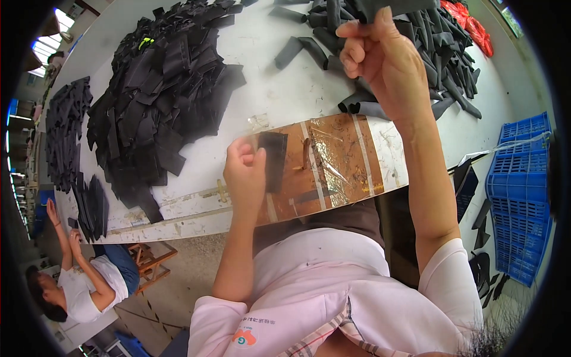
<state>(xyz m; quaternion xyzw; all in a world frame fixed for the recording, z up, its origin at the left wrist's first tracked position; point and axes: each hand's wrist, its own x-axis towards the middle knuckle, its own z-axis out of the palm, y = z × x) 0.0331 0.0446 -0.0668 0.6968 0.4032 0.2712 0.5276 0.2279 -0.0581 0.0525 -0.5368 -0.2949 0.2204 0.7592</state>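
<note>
Left hand (245, 172) pinching flat black strip (273, 159) near table edge (178, 223), right hand (380, 56) fisted around grey piece (386, 7) above pile (440, 47)

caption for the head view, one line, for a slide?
Right hand lifts a dark fabric strip from a pile; left hand rests at the table edge.

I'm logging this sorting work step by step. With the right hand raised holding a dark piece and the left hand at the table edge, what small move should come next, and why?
Probably bring the right hand, shut on a dark fabric piece, down toward the left hand. The left hand rests beside a flat dark piece on the brown taped patch, which looks like the working spot.
</note>
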